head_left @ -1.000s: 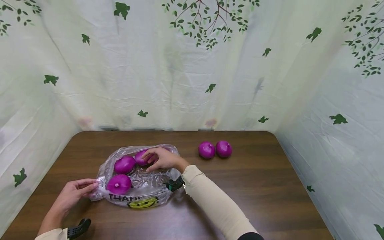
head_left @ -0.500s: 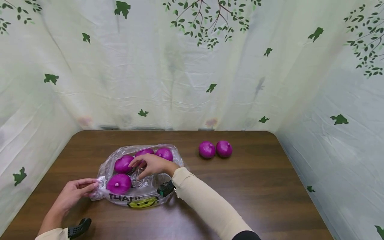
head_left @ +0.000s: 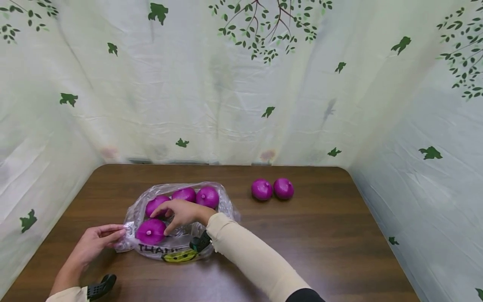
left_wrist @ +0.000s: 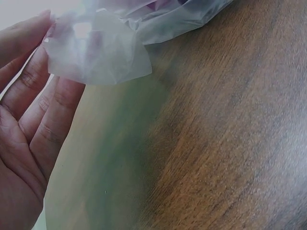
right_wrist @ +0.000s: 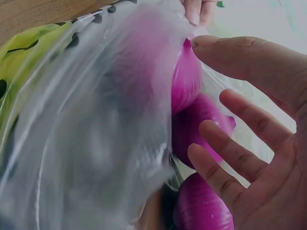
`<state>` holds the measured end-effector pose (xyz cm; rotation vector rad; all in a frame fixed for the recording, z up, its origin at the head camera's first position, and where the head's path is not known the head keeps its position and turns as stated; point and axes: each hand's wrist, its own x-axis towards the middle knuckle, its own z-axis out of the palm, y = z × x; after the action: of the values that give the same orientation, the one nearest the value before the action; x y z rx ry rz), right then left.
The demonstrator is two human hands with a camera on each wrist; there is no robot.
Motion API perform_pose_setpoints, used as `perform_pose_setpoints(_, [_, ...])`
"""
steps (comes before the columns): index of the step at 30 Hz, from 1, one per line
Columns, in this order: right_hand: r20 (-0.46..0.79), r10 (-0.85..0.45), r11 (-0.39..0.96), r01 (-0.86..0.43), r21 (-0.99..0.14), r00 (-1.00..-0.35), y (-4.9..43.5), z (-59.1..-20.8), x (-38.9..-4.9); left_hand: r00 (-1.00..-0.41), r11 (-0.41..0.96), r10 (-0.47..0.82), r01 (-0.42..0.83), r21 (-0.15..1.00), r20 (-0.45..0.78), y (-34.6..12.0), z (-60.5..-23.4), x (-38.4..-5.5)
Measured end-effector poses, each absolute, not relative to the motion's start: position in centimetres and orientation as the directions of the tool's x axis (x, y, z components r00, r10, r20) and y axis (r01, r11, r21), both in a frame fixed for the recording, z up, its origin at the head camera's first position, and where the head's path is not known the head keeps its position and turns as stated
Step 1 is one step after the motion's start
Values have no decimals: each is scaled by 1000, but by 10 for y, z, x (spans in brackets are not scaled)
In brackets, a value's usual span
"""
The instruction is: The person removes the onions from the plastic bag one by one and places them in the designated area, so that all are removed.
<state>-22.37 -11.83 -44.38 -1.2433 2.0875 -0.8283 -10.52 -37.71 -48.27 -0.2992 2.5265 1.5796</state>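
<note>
A clear plastic bag (head_left: pixel 228 205), printed with dark letters and a yellow face, lies on the table with several purple onions in it. My left hand (head_left: pixel 92 243) pinches the bag's left end between thumb and fingers; in the left wrist view a flap of film (left_wrist: pixel 103 57) hangs from the fingertips. Over the bag's opening is my right hand (head_left: pixel 185 213), fingers spread and gripping nothing. Its thumb is beside the front onion (head_left: pixel 150 232), and its fingers reach over the left-hand onion (head_left: pixel 154 205). The right wrist view shows the thumb tip by an onion's pointed end (right_wrist: pixel 187 79); contact is unclear.
Two more purple onions, a left one (head_left: pixel 262 189) and a right one (head_left: pixel 284 188), sit side by side on the brown table (head_left: pixel 320 235), right of the bag. A pale curtain (head_left: pixel 241 92) with leaf prints stands behind and at both sides.
My right hand has moved left and toward me, from the back onions to the front ones, uncovering the bag's right-hand onion. The left hand keeps its pinch on the bag.
</note>
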Motion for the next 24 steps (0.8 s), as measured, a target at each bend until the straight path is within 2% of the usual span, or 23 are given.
perform_pose_setpoints(7, [-198, -915, 382, -594, -708, -352, -125, -444, -218, -968, 394, -94, -250, 884, -232, -378, -485, -104])
perform_pose_setpoints(14, [-233, -922, 383, -636, -670, -309, -131, -446, -214, -964, 429, -100, -266, 863, -248, -379, -485, -105])
perform_pose_setpoints(24, [-242, -926, 376, -709, -596, -288, -137, -452, -213, -959, 440, -107, -281, 853, -261, -379, -484, -108])
